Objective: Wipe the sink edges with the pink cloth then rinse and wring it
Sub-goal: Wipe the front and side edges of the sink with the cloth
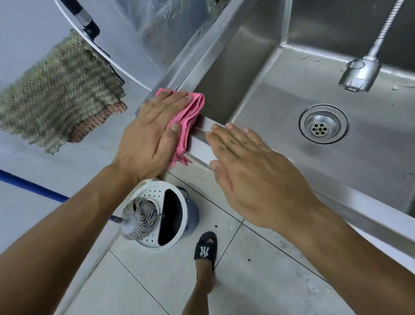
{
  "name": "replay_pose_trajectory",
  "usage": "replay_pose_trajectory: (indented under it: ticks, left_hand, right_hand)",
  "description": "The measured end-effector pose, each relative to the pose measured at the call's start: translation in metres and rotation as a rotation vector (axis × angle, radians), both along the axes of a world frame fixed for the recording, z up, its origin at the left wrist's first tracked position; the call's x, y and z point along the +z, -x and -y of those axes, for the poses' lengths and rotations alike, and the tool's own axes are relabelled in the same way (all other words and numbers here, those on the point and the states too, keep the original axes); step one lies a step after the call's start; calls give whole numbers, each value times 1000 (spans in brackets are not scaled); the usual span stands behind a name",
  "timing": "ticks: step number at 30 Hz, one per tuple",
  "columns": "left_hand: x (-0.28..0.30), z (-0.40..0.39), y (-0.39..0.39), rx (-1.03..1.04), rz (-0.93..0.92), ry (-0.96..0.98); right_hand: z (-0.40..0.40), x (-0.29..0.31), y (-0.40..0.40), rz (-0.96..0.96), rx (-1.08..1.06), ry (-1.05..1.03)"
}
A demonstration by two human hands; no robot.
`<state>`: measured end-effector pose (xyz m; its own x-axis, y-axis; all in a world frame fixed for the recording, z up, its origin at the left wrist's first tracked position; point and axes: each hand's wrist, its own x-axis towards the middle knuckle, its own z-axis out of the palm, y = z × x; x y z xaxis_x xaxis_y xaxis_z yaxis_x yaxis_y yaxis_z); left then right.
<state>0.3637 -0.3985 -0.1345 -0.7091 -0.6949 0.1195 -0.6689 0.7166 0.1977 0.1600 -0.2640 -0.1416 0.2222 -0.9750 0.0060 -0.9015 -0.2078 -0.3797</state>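
Fingers (171, 99) of left hand (149, 134) straight, flat on pink cloth (192, 113), pressing it onto sink (352, 159) corner edge; right hand (252, 171) flat, holding nothing, beside it; cloth looks soft, floppy, light; probably bunch whole wad for wringing

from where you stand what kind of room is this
Probably a utility or wash area: a deep steel sink with a hose-type faucet, and a mop resting on a bucket on the tiled floor.

utility washroom | steel sink (263, 59) | mop bucket (178, 210) | tiled floor (148, 300)
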Motion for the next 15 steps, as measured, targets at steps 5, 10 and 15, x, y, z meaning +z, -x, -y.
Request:
replay_pose_trajectory:
  ticks: [5, 10, 15]
  left_hand:
    - [3, 34, -11, -122, 44, -34]
    - [9, 58, -15, -198, 101, -99]
    - [2, 14, -1, 181, -31, -106]
  right_hand:
    - [-2, -1, -2, -27, -27, 0]
    - [1, 0, -7, -36, -62, -21]
    - [6, 1, -14, -88, -75, -37]
